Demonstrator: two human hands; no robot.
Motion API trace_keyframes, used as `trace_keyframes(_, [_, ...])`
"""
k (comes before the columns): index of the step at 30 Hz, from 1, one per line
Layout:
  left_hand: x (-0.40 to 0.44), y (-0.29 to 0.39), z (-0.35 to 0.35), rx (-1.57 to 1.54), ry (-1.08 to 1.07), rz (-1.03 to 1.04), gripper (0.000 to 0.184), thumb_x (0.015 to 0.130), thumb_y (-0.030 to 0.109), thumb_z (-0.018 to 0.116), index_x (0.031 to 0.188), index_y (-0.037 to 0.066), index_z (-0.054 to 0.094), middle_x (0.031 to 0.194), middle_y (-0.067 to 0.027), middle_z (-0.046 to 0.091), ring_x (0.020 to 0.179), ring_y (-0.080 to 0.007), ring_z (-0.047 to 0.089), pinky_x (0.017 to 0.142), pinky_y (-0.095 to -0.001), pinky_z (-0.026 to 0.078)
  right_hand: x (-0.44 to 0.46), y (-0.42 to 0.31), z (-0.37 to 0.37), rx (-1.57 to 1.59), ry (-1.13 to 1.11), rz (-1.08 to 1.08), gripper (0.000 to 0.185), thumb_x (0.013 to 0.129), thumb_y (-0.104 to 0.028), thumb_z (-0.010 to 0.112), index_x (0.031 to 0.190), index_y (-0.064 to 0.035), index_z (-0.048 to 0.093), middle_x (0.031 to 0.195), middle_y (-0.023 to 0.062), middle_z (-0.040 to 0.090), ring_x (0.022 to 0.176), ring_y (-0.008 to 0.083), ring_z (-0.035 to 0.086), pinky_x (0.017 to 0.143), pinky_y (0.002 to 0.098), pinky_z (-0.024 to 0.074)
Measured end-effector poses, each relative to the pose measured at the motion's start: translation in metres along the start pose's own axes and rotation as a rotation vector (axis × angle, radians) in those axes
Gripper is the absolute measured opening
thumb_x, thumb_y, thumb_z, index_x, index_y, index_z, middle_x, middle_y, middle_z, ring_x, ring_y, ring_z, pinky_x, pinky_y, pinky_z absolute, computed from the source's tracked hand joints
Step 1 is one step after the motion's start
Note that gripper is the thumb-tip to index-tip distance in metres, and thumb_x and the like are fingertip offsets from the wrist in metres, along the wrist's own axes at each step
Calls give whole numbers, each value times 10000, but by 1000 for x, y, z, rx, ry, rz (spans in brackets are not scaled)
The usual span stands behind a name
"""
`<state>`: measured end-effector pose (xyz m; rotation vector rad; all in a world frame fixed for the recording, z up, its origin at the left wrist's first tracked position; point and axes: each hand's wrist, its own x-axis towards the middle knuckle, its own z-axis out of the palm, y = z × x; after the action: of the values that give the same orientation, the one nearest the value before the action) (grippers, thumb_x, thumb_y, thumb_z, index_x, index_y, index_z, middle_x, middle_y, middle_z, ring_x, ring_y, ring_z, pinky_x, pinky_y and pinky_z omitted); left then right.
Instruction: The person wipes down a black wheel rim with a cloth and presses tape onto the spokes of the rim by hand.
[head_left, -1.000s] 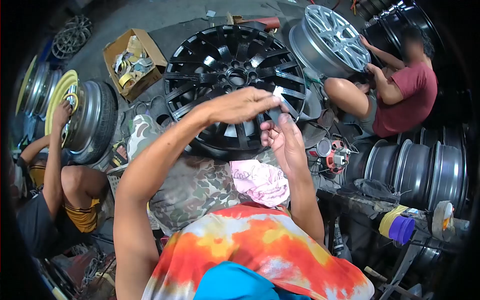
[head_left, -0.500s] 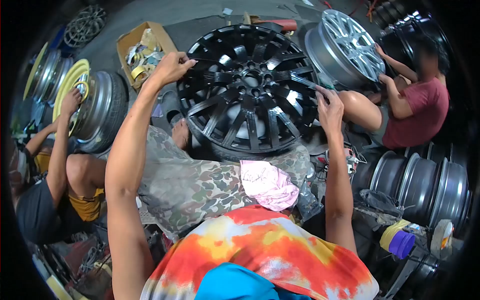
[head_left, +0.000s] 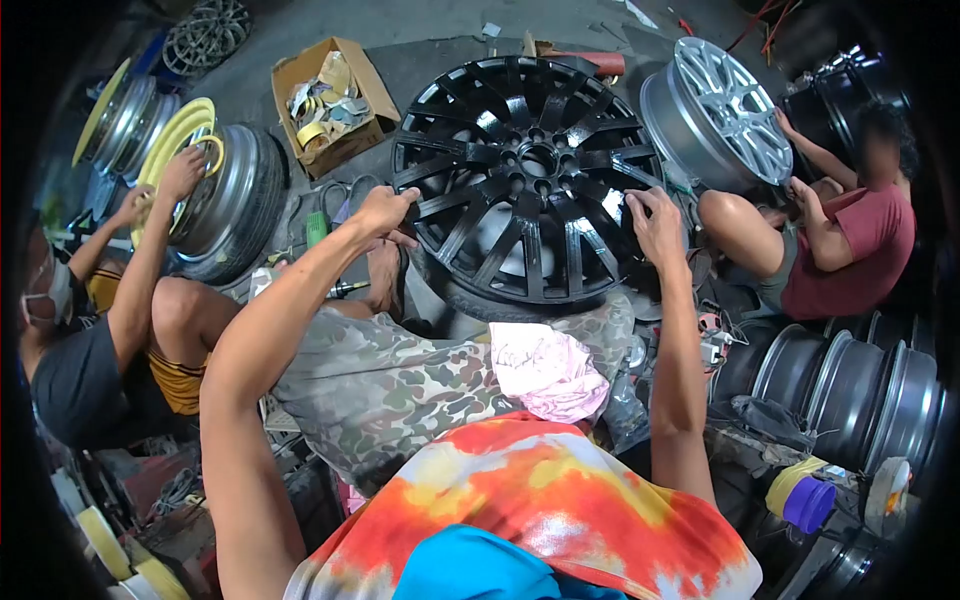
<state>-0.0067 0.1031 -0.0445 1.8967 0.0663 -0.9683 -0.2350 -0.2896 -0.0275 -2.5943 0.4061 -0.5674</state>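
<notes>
A glossy black multi-spoke wheel (head_left: 538,215) lies face up in front of my knees. My left hand (head_left: 392,215) is closed at its left edge, thumb on top and fingers lower down. At the right edge my right hand (head_left: 652,212) is closed too, its thumb and fingertips bent onto the outer lip. A pink cloth (head_left: 548,372) with dark writing rests on my camouflage trousers (head_left: 390,385), just below the wheel.
An open cardboard box (head_left: 380,100) of scraps and tape stands behind left. A person on the left touches a yellow-rimmed wheel (head_left: 180,150). Another person, at right, handles a silver wheel (head_left: 690,120). More wheels (head_left: 840,375) stand at lower right. A purple tape roll (head_left: 808,503) hangs nearby.
My hands, close together over the wheel at first, have parted to its two sides. The left hand has since come down along the left edge. The view has shifted to the left.
</notes>
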Motion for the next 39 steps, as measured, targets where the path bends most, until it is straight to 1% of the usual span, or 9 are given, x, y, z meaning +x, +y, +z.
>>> trace_keyframes(4, [0,19,5,153,224,-8,500,1022,363,657,1064,-135,648,861,-163,691,683,-276,728,455,-384,602,-1,2,2,-10,-22,11,251,982,-240,681,1032,-17,782,1020,247,699,990,452,666,868,516,515])
trace_keyframes(6, [27,19,-9,143,234,182,492,998,391,689,1040,-99,672,897,-184,699,661,-258,705,441,-365,542,-17,-13,5,6,-10,17,254,990,-232,670,1027,-6,780,1009,262,698,974,466,668,866,524,517])
trace_keyframes(10, [115,44,-48,571,487,387,628,950,540,674,1162,-49,722,1138,-273,737,1008,-399,739,922,-484,554,-62,-79,20,80,3,168,255,1001,-218,661,1038,4,781,989,274,697,942,469,676,844,523,527])
trace_keyframes(15, [137,75,-51,608,499,368,549,1012,545,587,1121,28,739,1169,-250,734,1171,-415,684,983,-489,513,-63,-106,18,108,-48,220,252,1001,-207,668,1025,19,776,928,255,708,861,453,689,779,501,533])
trace_keyframes(22, [149,66,-80,687,307,533,566,1003,531,578,1117,0,738,1152,-290,722,1156,-442,678,978,-486,513,-53,-119,-13,-53,-66,-12,206,993,-157,668,1144,-53,762,900,174,702,826,365,693,737,457,534])
trace_keyframes(28, [111,86,-61,827,396,542,408,955,364,618,1178,36,714,1151,-253,728,1135,-446,676,982,-496,528,-96,-147,-16,78,-448,-229,316,905,-117,757,1220,-92,741,967,111,574,893,281,597,779,403,505])
trace_keyframes(30, [98,93,-43,793,667,969,319,921,266,644,1094,4,702,1105,-228,703,1091,-426,666,946,-493,525,-108,-143,-14,34,-456,-267,329,898,-114,756,1224,-74,734,980,112,563,908,281,583,795,396,497])
trace_keyframes(32, [86,104,-26,869,622,1028,245,919,220,632,1064,37,707,1090,-199,686,1082,-417,657,945,-500,524,-111,-139,-6,-9,-461,-316,342,891,-110,755,1228,-56,727,992,113,552,923,282,568,811,389,489])
trace_keyframes(39, [63,99,24,1203,229,822,410,1002,409,619,981,26,763,961,-246,749,972,-445,718,881,-533,577,-103,-151,3,74,-478,-317,305,969,-121,632,1240,4,694,972,132,553,926,313,575,832,422,454])
